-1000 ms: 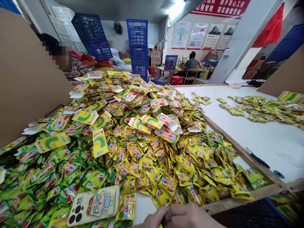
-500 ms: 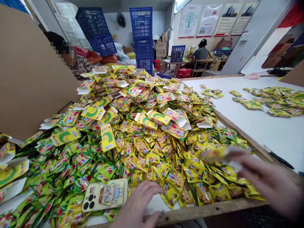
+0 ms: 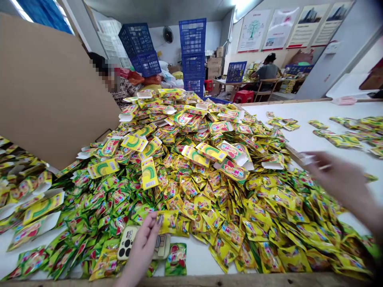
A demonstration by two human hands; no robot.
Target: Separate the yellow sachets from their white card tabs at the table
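Observation:
My left hand (image 3: 142, 243) pinches a small yellow sachet (image 3: 168, 221) between thumb and fingers, above a phone (image 3: 125, 244) in a cream case with a cartoon picture. Beside the phone a green sachet (image 3: 176, 259) lies on the white tabletop. My right hand (image 3: 332, 171) is closed, blurred, over the table's wooden divider on the right. Something small and white shows at its fingertips; I cannot make out what it is. A large heap of yellow sachets (image 3: 230, 235), green sachets (image 3: 101, 203) and printed cartons (image 3: 209, 151) spreads between and beyond my hands.
Cardboard (image 3: 54, 91) stands at the left, with a person partly behind it. More packets (image 3: 344, 139) lie on the white table at right. A wooden edge (image 3: 227, 280) runs along the front. Blue crates (image 3: 193, 52) are stacked behind; another person sits farther back.
My left hand has moved left over the phone and now pinches a yellow sachet. My right hand has moved from above the yellow sachets toward the right-hand divider. The view has shifted.

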